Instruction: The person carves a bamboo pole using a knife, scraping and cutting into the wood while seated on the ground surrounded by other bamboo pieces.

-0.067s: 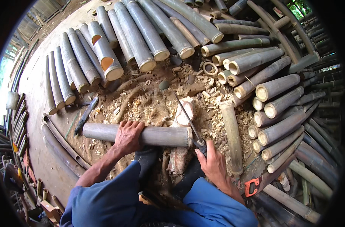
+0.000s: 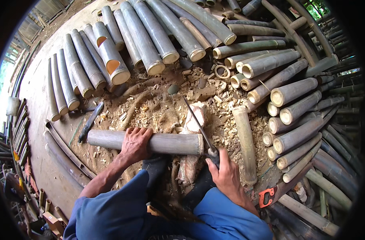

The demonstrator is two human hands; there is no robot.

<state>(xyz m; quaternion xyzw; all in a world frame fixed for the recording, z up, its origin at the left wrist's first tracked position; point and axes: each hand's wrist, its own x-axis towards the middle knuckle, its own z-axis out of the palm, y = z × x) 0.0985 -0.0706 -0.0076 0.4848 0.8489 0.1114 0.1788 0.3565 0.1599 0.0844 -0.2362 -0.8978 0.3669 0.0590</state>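
Note:
A grey bamboo section (image 2: 172, 144) lies crosswise before me, its right part resting on a pale, reddish block (image 2: 189, 166). My left hand (image 2: 136, 144) is clamped over the top of the bamboo near its middle, thumb side toward the right. In my right hand (image 2: 224, 170) is the dark handle of a long, narrow-bladed knife (image 2: 197, 122). Its blade slants up and away to the left, passing close by the bamboo's right end; whether it touches cannot be made out. My fingers hide part of the handle.
Cut bamboo tubes (image 2: 140, 44) lie in a row at the far side, and more are stacked (image 2: 294, 96) on the right. A single tube (image 2: 245, 144) lies near my right hand. Wood chips (image 2: 226, 124) litter the ground. An orange-handled saw (image 2: 266, 197) rests lower right.
My right hand and the knife handle have shifted very slightly. The bamboo section and my left hand stay in place.

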